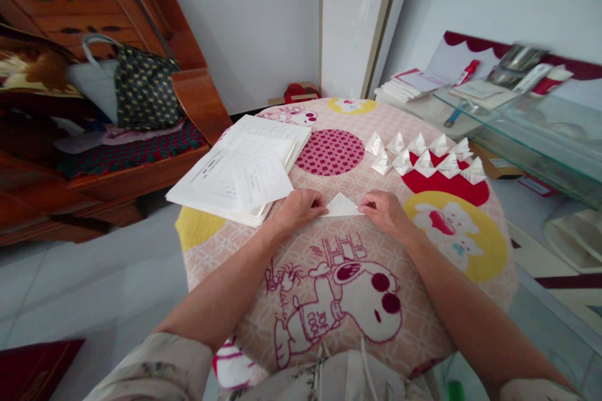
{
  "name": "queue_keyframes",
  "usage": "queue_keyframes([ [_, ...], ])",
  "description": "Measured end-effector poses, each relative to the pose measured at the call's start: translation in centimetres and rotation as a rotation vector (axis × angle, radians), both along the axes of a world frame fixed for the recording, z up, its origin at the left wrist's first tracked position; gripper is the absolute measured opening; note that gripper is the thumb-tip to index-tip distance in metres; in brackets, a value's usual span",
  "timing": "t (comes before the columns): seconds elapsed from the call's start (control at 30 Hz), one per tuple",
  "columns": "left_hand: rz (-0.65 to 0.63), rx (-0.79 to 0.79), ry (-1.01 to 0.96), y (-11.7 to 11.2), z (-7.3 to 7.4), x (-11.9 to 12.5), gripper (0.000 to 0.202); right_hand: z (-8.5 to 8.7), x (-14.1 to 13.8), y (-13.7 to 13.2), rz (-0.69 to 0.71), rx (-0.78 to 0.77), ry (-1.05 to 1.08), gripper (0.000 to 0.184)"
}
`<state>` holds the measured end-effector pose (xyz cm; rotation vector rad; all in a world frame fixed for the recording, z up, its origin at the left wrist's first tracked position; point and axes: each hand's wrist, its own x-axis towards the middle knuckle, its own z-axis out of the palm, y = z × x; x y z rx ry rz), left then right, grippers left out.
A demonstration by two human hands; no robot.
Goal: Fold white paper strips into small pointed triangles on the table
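A small white sheet of paper folded to a triangle [342,205] lies on the patterned tablecloth [329,238], its peak pointing away from me. My left hand [303,205] pinches its left corner and my right hand [382,208] pinches its right corner. Both hands are closed, with fingertips at the paper's lower edge. To the left of my left hand is a stack of printed papers [226,169], with a smaller loose sheet [263,182] on top. Beyond my right hand stand several folded paper pieces [423,160] with pointed tops, set out in two rows.
A glass shelf [531,131] at the right holds a metal container [522,62] and a red-and-white cup [552,81]. More papers [409,84] lie beside it at the back. To the left is a wooden bench [197,100] with a dark patterned bag [145,88].
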<state>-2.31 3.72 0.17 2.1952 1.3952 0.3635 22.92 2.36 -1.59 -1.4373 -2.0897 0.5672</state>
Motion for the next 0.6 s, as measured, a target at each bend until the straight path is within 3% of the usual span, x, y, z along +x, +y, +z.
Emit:
queue_keyframes([
  [0.37,-0.061,0.089,0.025,-0.2,-0.4,0.1,0.007,0.0,-0.1,0.1,-0.036,-0.008,0.019,0.011],
  [0.4,-0.094,0.135,0.010,-0.3,-0.5,0.1,0.006,0.0,-0.1,0.1,-0.038,-0.015,0.022,0.011],
  [0.5,-0.261,0.267,-0.058,-0.7,-0.7,0.5,0.028,0.2,-0.2,0.1,-0.045,-0.024,0.027,0.011],
  [0.6,-0.458,0.266,-0.092,-1.2,-0.7,0.9,0.037,0.4,-0.2,0.1,-0.058,-0.032,0.027,0.010],
])
